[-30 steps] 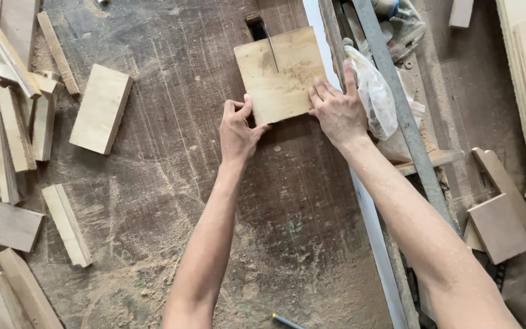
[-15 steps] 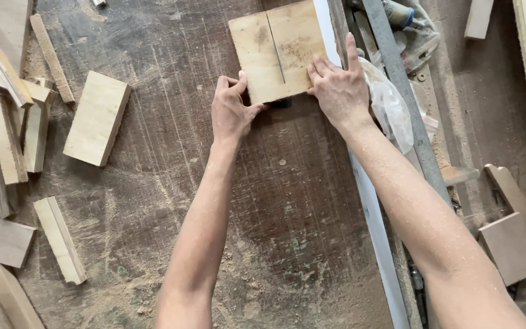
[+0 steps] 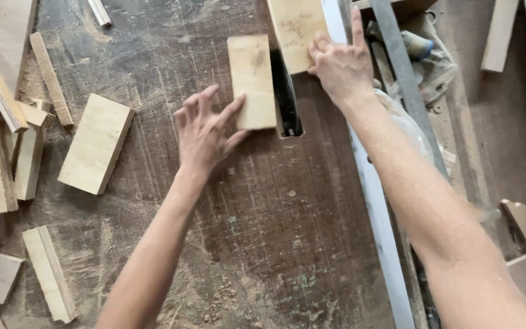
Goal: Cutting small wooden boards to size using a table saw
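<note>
Offcuts (image 3: 95, 143) lie at the tabletop's (image 3: 263, 244) left edge. The left hand (image 3: 205, 131), fingers spread apart, touches the left board (image 3: 251, 81) beside the saw slot (image 3: 287, 97). The right hand (image 3: 342, 64), fingers apart, presses the right board (image 3: 296, 27) against the fence (image 3: 375, 213).

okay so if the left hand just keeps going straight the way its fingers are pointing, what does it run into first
The left hand points up and to the right, and its fingertips already lie at the lower edge of the narrow cut wood piece, so that piece comes first. Just beyond it is the dark saw slot in the table.
</note>
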